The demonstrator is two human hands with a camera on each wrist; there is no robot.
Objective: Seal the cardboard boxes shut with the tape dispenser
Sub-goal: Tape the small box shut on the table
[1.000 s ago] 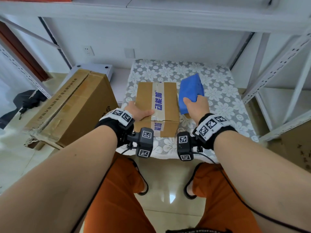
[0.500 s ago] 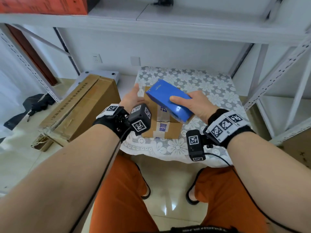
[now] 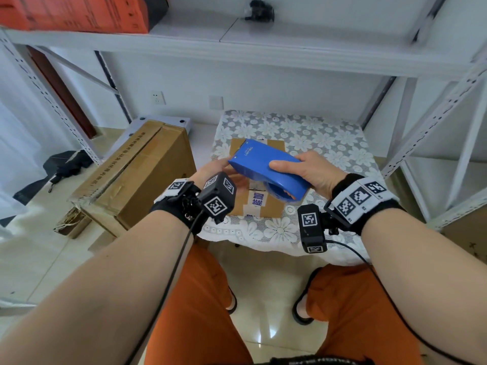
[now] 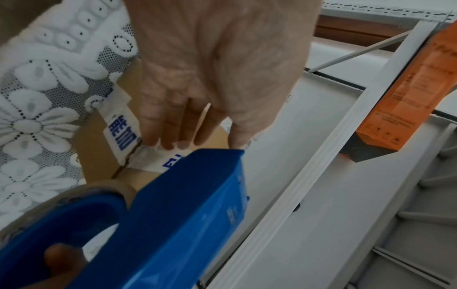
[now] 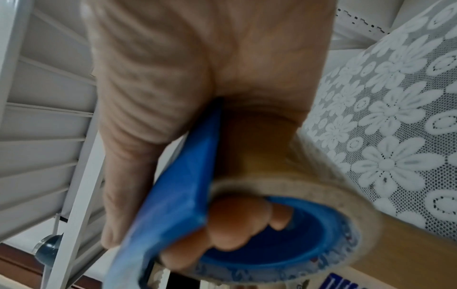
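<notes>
My right hand (image 3: 287,169) grips the blue tape dispenser (image 3: 263,164) and holds it tilted in the air above the small cardboard box (image 3: 271,206). The thumb lies on its top; the fingers (image 5: 235,221) curl through the core of the tape roll (image 5: 304,187). That box lies on the lace-covered table (image 3: 303,133), with printed white tape (image 4: 121,135) along its seam. My left hand (image 3: 221,171) sits palm up under the dispenser's front end. Its fingers (image 4: 160,135) are fairly straight, with their tips at the front edge of the dispenser (image 4: 185,215).
A large cardboard box (image 3: 137,175) stands on the floor left of the table, with a black bag (image 3: 60,164) further left. White metal shelving posts (image 3: 434,122) rise on the right. The shelf overhead carries an orange box (image 3: 79,11).
My right hand lifted the dispenser off the table beside the small box and swung it left over the box. My left hand left the box top and came up under the dispenser's front.
</notes>
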